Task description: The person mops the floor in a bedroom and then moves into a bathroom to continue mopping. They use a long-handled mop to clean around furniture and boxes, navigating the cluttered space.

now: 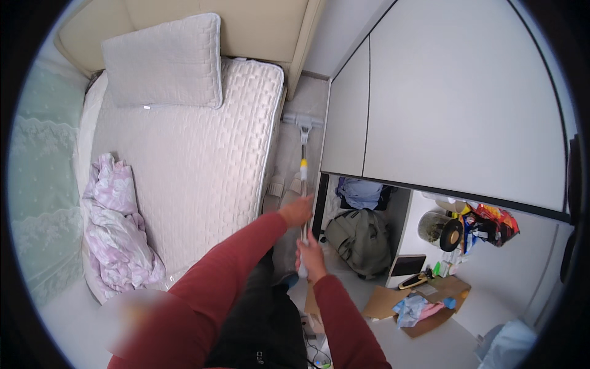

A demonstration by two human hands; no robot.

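Both of my hands grip the pole of a long-handled floor mop. My left hand is wrapped around the pole farther forward, beside the mattress. Closer to my body, my right hand holds the pole near its rear end. A yellow collar marks the pole ahead of my left hand. The wide grey mop head lies on the floor of the narrow gap between the bed and the wardrobe. Light-coloured slippers rest on the floor near the pole, partly hidden by my left arm.
At left is a bare mattress with a pillow and crumpled floral bedding. The white wardrobe borders the gap on the right. A green backpack, a cardboard box and a cluttered shelf are at the right.
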